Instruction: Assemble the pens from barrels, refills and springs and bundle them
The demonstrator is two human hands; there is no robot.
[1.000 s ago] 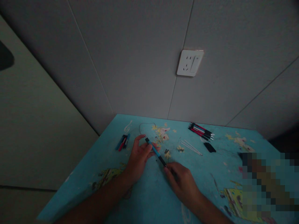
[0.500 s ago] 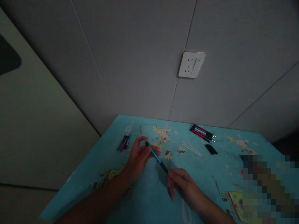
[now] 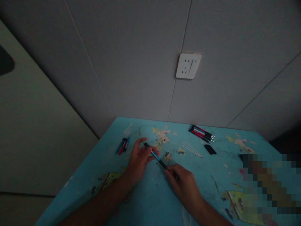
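Note:
A blue pen [image 3: 155,155] with black ends slants between my two hands above the blue table. My left hand [image 3: 140,160] grips its upper part, thumb on the barrel and the other fingers curled around and behind. At the lower black end, my right hand [image 3: 182,180] pinches the pen between thumb and fingers. The very tip at that end is hidden by the right fingers. Several short blue, red and black pen parts [image 3: 122,146] lie beyond my left hand. Thin white refills [image 3: 191,150] rest on the table to the right of the pen.
Several assembled-looking pens [image 3: 201,133] lie in a row near the back edge, with small black pieces [image 3: 210,149] in front of them. The table [image 3: 155,194] bears cartoon prints and meets a grey wall with a socket [image 3: 188,66]. A pixelated patch covers the right side.
My right hand has turned, its lower fingers now curled in instead of hanging down, still at the pen's lower end. My left hand keeps its hold. The view has shifted slightly.

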